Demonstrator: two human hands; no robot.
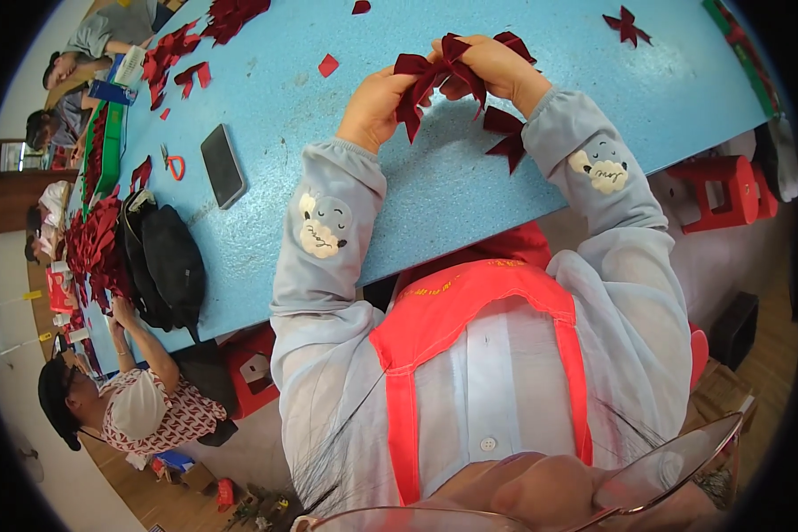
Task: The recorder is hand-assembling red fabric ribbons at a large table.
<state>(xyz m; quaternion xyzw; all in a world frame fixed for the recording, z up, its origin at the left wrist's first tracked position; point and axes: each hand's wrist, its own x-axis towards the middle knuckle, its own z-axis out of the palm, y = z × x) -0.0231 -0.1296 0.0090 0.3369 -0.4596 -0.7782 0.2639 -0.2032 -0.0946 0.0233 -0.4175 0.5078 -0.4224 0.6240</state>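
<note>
Dark red velvet bow (459, 71), held at the top centre of the frame between two bare hands over a pale blue worktop (310, 115). Each grip is closed on it: the left hand (378, 102) pinches its left side, the right hand (504, 67) its right, fingertips partly hidden. Its long axis runs left to right from grip to grip, pointed tails toward the lower frame; both hands touch it, the right seemingly nearer its middle. Another dark red bow (505, 140) lies just below the right wrist. Small cursive lettering marks both grey-blue sleeve covers (328, 222); yellow characters on the red apron (439, 306) are too small to read.
</note>
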